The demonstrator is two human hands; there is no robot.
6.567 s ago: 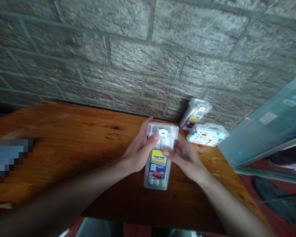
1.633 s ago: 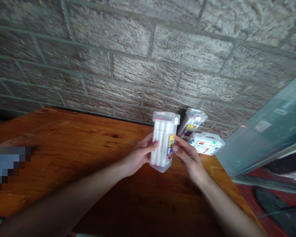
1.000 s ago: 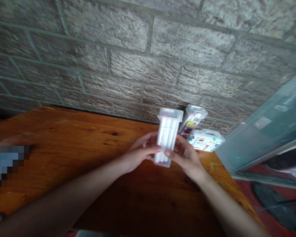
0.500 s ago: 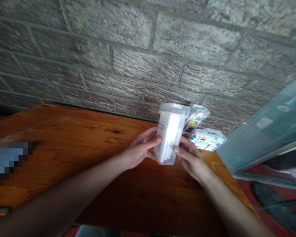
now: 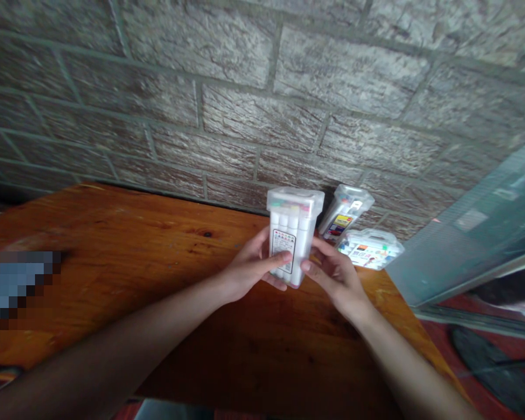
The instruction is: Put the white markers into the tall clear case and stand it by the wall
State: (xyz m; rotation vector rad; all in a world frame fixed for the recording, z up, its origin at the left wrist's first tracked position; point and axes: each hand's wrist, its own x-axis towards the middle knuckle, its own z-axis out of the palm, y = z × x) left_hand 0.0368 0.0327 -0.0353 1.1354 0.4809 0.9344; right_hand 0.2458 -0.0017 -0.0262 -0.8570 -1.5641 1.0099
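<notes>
Marker case just turned: printed label now faces camera, lid shut. Left hand and right hand both clamped on case, over tabletop, in front of stone wall.

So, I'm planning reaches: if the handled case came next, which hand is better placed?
Probably the right hand: it is nearer the handled case, on that side of the box. The left hand is across the box, its thumb over the label, so it seems better suited to holding.
</notes>
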